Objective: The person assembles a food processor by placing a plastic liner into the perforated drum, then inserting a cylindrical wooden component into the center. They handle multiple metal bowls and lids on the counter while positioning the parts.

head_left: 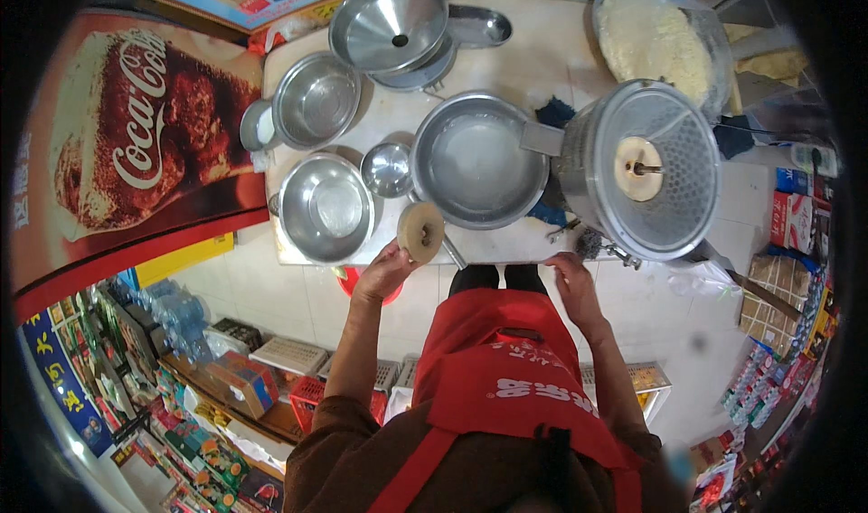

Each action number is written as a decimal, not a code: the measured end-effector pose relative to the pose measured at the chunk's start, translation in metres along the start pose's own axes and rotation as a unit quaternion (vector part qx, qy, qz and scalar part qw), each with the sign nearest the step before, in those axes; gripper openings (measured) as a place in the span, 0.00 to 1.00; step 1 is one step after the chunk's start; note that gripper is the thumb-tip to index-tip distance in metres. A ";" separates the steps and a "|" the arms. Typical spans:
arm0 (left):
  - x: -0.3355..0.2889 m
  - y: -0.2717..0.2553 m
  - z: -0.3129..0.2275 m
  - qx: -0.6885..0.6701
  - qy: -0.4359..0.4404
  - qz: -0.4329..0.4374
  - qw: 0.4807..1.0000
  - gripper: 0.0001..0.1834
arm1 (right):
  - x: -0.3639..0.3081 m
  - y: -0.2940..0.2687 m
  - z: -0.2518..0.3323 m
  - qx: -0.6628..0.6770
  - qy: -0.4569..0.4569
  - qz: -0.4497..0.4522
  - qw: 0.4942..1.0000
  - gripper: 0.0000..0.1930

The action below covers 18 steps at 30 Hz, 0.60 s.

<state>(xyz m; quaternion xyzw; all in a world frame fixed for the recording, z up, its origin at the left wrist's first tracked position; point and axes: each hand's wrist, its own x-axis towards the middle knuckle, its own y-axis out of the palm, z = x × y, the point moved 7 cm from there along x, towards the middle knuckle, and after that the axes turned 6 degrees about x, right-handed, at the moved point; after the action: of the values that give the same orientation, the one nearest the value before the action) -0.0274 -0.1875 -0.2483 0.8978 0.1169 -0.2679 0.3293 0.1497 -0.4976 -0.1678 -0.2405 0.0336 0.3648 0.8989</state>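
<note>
My left hand is closed on a round beige grinding stone with a hole in its middle, held up at the table's near edge. My right hand hangs by the same edge, fingers loosely bent and holding nothing visible. To its upper right stands a grinder with a clear rim and a perforated wall. Inside it another pale stone disc surrounds a metal shaft. A metal spout reaches from the grinder over a large steel basin of cloudy liquid. A dark scouring ball lies near my right hand.
Left of the basin are a ladle, a steel bowl and another bowl. A wide funnel sits at the back. A plastic bag of pale, crumbly material stands behind the grinder. Crates and shelves line the floor.
</note>
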 end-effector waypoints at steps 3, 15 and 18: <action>0.012 0.057 -0.041 0.012 0.037 0.102 0.994 0.41 | 0.018 0.002 0.039 0.048 -0.039 0.019 0.998 0.10; 0.006 0.241 -0.146 0.698 0.333 0.104 0.626 0.32 | 0.047 -0.015 0.104 0.499 0.087 -0.059 0.860 0.23; 0.007 0.255 -0.144 0.675 0.318 0.098 0.659 0.37 | 0.041 -0.031 0.105 0.514 0.028 -0.081 0.854 0.21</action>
<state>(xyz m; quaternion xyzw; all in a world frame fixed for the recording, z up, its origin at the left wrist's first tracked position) 0.1346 -0.2855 -0.0253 0.9105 -0.0868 0.0618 -0.3996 0.1885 -0.4431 -0.0722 0.2436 0.2218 0.2148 0.9194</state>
